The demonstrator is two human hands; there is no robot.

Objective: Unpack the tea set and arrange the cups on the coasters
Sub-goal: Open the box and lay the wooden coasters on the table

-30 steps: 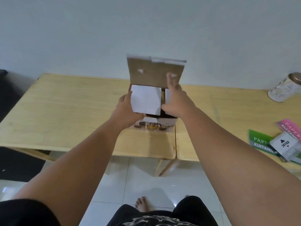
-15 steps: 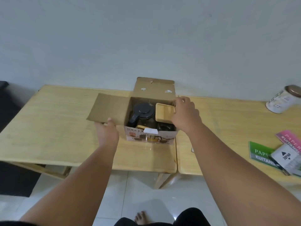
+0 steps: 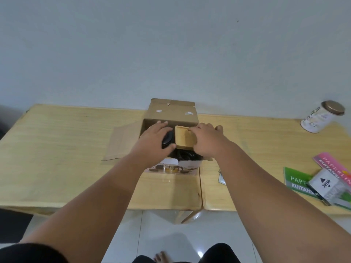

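An open cardboard box (image 3: 171, 112) stands in the middle of the wooden table (image 3: 57, 149), with its back flap upright and its left flap (image 3: 121, 143) lying flat. Inside it I see a black teapot (image 3: 167, 139) and a square wooden coaster stack (image 3: 183, 136). My left hand (image 3: 153, 139) reaches into the box and grips the teapot's top, thumb under its near side. From the right, my right hand (image 3: 206, 142) holds the coaster stack by its edge. The hands and the box walls hide any cups.
A white tin with a bronze lid (image 3: 321, 116) stands at the back right. Near the right front edge lie a green receipt book (image 3: 298, 184), a pink one (image 3: 334, 166) and a white packet (image 3: 326, 184). A second table (image 3: 256, 149) butts against the right side.
The box flaps went from raised to folded open. My left hand left the left flap and moved into the box onto the teapot. My right hand shifted onto the coaster stack.
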